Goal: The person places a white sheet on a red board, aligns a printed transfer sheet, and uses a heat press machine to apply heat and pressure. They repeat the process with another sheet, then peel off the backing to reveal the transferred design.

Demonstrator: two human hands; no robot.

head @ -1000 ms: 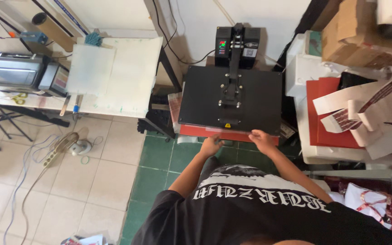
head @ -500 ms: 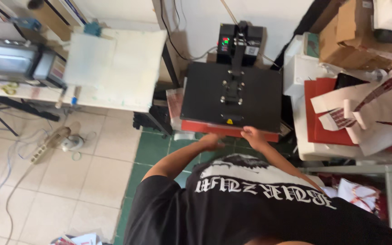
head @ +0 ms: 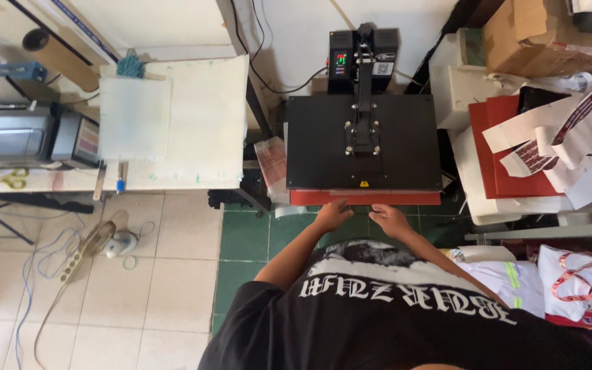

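Observation:
A black heat press (head: 363,140) stands shut over its red lower platen (head: 405,198), seen from above. My left hand (head: 334,214) and my right hand (head: 390,219) are side by side at the platen's front edge, fingers pointing at it and touching or almost touching it. The fingers look loosely curled, and I cannot make out whether they grip anything. My black printed t-shirt fills the lower part of the view.
A white table (head: 200,123) with a white sheet (head: 135,116) and a grey printer (head: 8,137) stands at the left. Red mats and printed strips (head: 549,137) are piled at the right, with cardboard boxes (head: 522,34) behind. A power strip (head: 70,264) and cables lie on the floor.
Both hands stay at the platen's front edge and have drawn slightly closer together. The camera view has shifted a little.

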